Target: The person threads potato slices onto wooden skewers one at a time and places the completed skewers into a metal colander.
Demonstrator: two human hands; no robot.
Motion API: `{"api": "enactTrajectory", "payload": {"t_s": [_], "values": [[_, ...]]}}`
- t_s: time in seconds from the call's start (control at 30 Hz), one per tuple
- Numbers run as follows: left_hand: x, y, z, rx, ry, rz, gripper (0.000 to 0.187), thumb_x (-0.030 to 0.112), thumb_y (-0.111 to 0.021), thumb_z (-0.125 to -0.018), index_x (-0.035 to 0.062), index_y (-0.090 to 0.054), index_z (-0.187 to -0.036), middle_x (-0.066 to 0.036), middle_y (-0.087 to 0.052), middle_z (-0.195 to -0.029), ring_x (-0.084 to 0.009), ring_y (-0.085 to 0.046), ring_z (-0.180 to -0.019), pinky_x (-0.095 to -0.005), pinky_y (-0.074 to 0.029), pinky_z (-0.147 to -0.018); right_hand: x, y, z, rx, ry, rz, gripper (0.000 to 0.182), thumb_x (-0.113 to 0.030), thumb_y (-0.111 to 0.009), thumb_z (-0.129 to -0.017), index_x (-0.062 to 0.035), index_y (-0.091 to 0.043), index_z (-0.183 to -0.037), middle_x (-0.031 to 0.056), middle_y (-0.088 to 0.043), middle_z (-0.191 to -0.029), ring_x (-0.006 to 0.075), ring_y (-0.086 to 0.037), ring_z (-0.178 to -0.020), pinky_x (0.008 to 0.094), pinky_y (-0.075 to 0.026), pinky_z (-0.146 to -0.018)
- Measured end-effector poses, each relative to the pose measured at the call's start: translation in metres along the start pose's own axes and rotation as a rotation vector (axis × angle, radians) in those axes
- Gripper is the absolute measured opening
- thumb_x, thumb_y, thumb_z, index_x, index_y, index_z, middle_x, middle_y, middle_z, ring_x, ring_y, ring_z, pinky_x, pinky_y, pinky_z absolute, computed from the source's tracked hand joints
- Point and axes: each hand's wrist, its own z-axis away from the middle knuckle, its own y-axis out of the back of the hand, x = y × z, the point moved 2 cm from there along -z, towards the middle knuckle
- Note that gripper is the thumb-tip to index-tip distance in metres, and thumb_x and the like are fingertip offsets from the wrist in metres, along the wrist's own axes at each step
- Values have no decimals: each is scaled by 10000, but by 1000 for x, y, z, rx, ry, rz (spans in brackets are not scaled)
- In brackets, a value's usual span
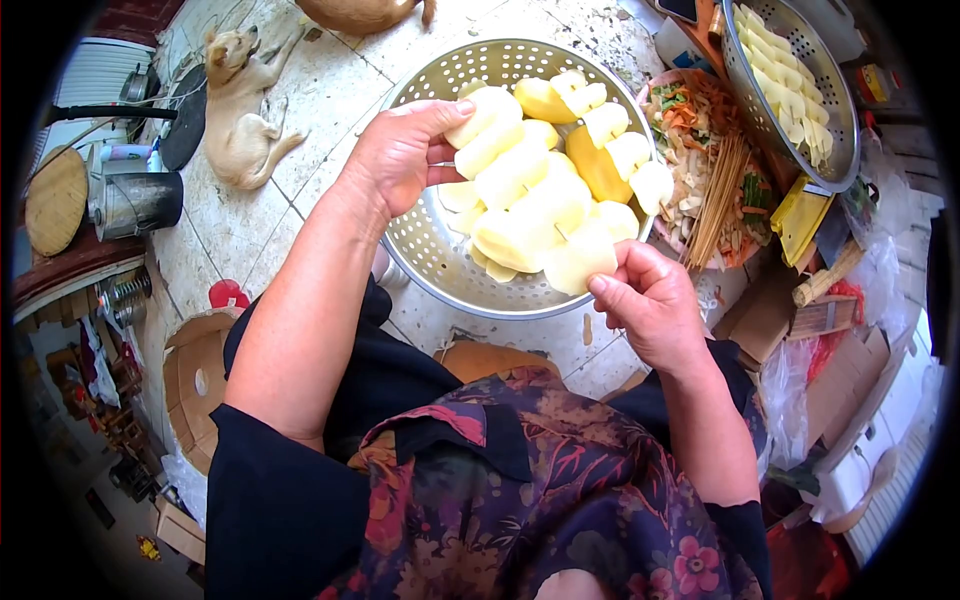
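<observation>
A row of pale yellow potato slices (515,180) runs diagonally over a perforated metal colander (425,265). My left hand (400,150) is closed on the row's upper end, thumb on top of the slices. At the lower end my right hand (655,305) pinches a thin, round potato slice (580,262) between thumb and fingers. A thin stick tip (560,232) pokes out by that slice; most of the stick is hidden by potato. Under and beside the row, more peeled potatoes (598,165) and slices lie in the colander.
Right of the colander, a bundle of thin wooden sticks (718,200) lies across vegetable scraps (680,125). A second colander (848,150) with rows of slices (785,85) stands at upper right. A dog (240,120) lies on the tiled floor. A cardboard box (190,380) is at left.
</observation>
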Motion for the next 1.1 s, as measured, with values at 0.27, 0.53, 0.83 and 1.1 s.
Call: {"api": "enactTrajectory", "payload": {"t_s": [0.27,0.53,0.83,1.1], "values": [[-4,-10,-2,28,-126,90,322,254,-559,-912,18,-554,-1131,-120,-641,-1058,-192,-641,-962,-337,-531,-832,0,-4,-2,26,45,-10,81,-94,-626,-863,-32,-603,-910,-58,-519,-658,20,-458,-557,182,-388,-508],[-22,-47,13,-228,26,257,412,228,-527,-923,41,-452,-1282,-109,-603,-1166,-223,-622,-1029,-366,-528,-858,-3,-5,-9,77,44,-115,90,-106,-611,-877,-32,-596,-927,-40,-532,-686,32,-469,-576,180,-400,-523],[-15,-52,8,-136,-51,300,368,142,-557,-895,46,-485,-1243,-121,-613,-1134,-223,-645,-973,-347,-557,-814,1,-6,-9,-9,-57,-243,182,-138,-633,-875,-34,-590,-1017,5,-577,-724,63,-489,-555,192,-401,-512],[-11,-55,11,-189,28,290,374,154,-574,-879,60,-484,-1230,-104,-613,-1121,-216,-649,-954,-351,-566,-781,2,-4,-7,-4,-64,-265,132,-127,-626,-880,-33,-594,-967,-1,-575,-722,62,-502,-557,198,-404,-511]]}}
